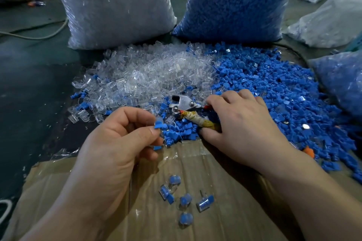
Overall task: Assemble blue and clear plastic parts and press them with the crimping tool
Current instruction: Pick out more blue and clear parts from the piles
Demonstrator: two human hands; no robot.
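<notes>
Part (157,124) pinched, left grip (117,139), tool (184,103) clasped, right grip (242,123)

Shiny metal crimping tool (185,102), tape-wrapped handle (197,121); matt cardboard (195,225).

Dark surface (35,88) with cardboard sheet (225,221), clear parts heap (141,70), blue parts heap (274,88), clear sack (115,6), blue sack (239,2)

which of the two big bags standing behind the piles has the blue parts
The right bag, standing behind the blue pile: it is packed with blue pieces, while the left bag holds clear ones.
</notes>
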